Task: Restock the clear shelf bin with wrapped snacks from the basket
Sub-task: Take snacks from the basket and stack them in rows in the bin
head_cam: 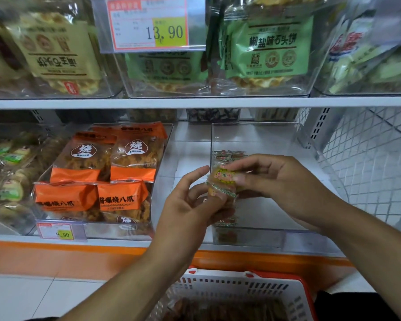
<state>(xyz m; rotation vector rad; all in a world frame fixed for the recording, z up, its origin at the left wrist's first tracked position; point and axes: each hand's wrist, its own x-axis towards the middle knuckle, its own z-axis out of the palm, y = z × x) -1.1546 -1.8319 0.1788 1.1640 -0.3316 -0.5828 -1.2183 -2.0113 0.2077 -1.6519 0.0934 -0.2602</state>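
The basket point(236, 288) sits nearest the camera at the bottom edge of the view, white-walled with a red rim; wrapped brown snacks lie inside it, blurred.

Above the basket, both hands meet over the front edge of the lower shelf point(102, 244). The left hand point(190, 205) grasps the lower part of 1 wrapped snack point(220, 184), with its fingers curled round the wrapper. The right hand point(278, 181) pinches the upper part of the same snack between thumb and fingertips. The snack is held in the air just in front of the clear shelf bin point(310, 237), at the bin's left front corner.

The clear shelf bin stands at the right end of the lower shelf. A few wrapped snacks lie on its floor along the left wall; their count cannot be determined.

To the left on the same shelf, a second clear bin holds orange packets point(90, 172), with a price label point(56, 231) at its front edge.

On the upper shelf, farther bins hold green packets point(269, 47) and beige packets point(53, 52), under a price tag point(148, 24) reading 13.90.
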